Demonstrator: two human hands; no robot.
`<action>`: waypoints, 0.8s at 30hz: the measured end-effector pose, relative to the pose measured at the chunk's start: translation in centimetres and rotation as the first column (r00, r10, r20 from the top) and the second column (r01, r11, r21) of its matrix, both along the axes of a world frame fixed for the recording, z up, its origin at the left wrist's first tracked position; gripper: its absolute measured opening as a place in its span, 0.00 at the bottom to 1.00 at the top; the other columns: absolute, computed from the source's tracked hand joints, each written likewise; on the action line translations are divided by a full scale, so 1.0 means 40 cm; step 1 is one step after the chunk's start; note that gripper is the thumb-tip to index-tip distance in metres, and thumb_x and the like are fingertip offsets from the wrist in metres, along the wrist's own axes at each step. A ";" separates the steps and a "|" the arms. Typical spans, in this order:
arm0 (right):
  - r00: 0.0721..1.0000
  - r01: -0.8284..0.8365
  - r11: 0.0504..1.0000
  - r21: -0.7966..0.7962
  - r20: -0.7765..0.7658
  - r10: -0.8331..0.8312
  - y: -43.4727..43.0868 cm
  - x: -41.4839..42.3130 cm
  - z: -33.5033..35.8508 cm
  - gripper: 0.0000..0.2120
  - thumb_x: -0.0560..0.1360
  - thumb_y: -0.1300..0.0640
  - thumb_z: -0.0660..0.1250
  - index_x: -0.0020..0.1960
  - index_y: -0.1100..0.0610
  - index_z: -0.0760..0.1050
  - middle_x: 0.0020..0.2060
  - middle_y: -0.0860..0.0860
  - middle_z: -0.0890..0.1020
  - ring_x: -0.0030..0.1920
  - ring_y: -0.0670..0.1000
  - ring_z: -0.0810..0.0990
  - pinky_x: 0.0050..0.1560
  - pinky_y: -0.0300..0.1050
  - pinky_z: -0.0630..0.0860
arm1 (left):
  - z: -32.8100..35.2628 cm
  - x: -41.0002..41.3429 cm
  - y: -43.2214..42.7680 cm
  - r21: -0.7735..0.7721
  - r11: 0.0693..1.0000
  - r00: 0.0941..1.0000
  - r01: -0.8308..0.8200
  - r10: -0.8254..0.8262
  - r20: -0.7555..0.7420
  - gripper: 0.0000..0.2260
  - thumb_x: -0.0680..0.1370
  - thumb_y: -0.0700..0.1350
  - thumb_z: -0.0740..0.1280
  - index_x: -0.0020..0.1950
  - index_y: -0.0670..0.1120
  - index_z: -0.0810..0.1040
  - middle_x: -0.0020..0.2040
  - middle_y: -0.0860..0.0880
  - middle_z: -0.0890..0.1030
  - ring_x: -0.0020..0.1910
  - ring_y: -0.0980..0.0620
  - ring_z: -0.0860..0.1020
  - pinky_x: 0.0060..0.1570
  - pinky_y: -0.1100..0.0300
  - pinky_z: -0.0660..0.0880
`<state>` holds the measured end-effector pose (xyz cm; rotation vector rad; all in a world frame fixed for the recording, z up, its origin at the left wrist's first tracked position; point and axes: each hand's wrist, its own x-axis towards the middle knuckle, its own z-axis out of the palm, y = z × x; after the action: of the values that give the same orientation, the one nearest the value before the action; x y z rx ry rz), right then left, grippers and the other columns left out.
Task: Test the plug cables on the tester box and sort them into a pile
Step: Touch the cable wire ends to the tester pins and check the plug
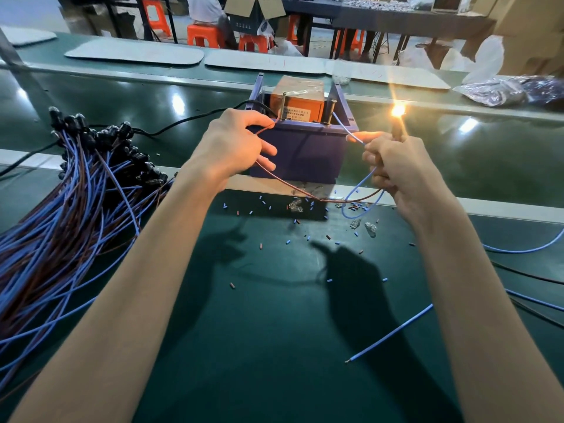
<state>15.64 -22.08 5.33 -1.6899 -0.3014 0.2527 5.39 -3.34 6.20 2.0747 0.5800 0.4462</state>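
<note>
The purple tester box (302,154) with an orange block (297,100) inside stands in the middle of the green bench. My left hand (235,141) pinches the brown wire (287,181) of a plug cable, its end held at the box's left metal post (283,106). My right hand (393,166) grips the cable's black lamp holder and pinches the blue wire (354,137), which runs to the right post (332,112). The bulb (398,110) above my right hand glows bright orange. A large pile of cables (76,203) with black holders lies at the left.
Small blue and brown insulation bits (305,209) litter the bench before the box. Loose blue wires (393,331) lie at the right. A black power cord (183,120) runs left from the box. Plastic bags (512,90) sit at the far right, orange stools (204,35) behind.
</note>
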 end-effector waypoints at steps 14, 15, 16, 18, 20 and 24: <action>0.986 0.144 0.937 -0.318 0.130 -0.108 -0.078 0.044 0.044 0.24 0.81 0.41 0.51 0.40 0.53 0.78 0.31 0.51 0.77 0.31 0.45 0.72 0.35 0.38 0.67 | 0.028 -0.034 -0.038 0.071 0.807 0.781 0.586 -0.539 -0.317 0.10 0.78 0.34 0.63 0.51 0.46 0.81 0.48 0.46 0.84 0.43 0.54 0.82 0.47 0.65 0.77; 0.984 0.159 0.953 -0.257 0.117 -0.133 -0.090 0.046 0.057 0.23 0.82 0.42 0.52 0.40 0.54 0.77 0.29 0.51 0.77 0.27 0.44 0.73 0.31 0.35 0.68 | 0.032 -0.036 -0.043 0.069 0.753 0.714 0.655 -0.586 -0.383 0.10 0.78 0.35 0.64 0.51 0.48 0.81 0.49 0.48 0.85 0.46 0.55 0.82 0.50 0.63 0.77; 0.982 0.172 0.962 -0.212 0.112 -0.151 -0.102 0.047 0.069 0.22 0.82 0.43 0.53 0.40 0.54 0.76 0.28 0.51 0.77 0.23 0.43 0.73 0.26 0.32 0.67 | 0.035 -0.038 -0.049 0.055 0.697 0.643 0.715 -0.624 -0.444 0.10 0.78 0.37 0.65 0.53 0.50 0.81 0.49 0.52 0.85 0.49 0.55 0.82 0.52 0.62 0.76; 0.969 0.202 0.970 -0.135 0.175 -0.177 -0.122 0.042 0.087 0.15 0.82 0.49 0.56 0.41 0.54 0.74 0.27 0.50 0.78 0.20 0.40 0.74 0.22 0.29 0.66 | 0.042 -0.040 -0.061 0.010 0.613 0.530 0.790 -0.675 -0.514 0.11 0.78 0.40 0.67 0.56 0.54 0.80 0.49 0.57 0.84 0.52 0.57 0.81 0.54 0.63 0.75; 0.926 0.225 0.973 -0.049 0.322 -0.198 -0.142 0.040 0.098 0.11 0.82 0.58 0.58 0.41 0.52 0.71 0.33 0.50 0.78 0.25 0.38 0.78 0.26 0.28 0.69 | 0.048 -0.040 -0.070 0.003 0.591 0.510 0.806 -0.693 -0.509 0.12 0.78 0.42 0.68 0.57 0.56 0.79 0.49 0.59 0.84 0.52 0.57 0.81 0.54 0.65 0.74; 0.784 0.355 0.929 -0.105 0.574 -0.235 -0.167 0.047 0.115 0.10 0.78 0.53 0.55 0.47 0.50 0.75 0.47 0.53 0.82 0.41 0.42 0.81 0.44 0.37 0.75 | 0.050 -0.039 -0.072 0.025 0.619 0.553 0.785 -0.682 -0.478 0.13 0.77 0.43 0.68 0.59 0.56 0.79 0.50 0.59 0.84 0.52 0.59 0.81 0.54 0.66 0.73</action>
<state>17.51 -28.76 9.91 -1.9701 -0.4396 -0.4763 3.83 -6.21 8.21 2.4314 -0.1859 -0.4913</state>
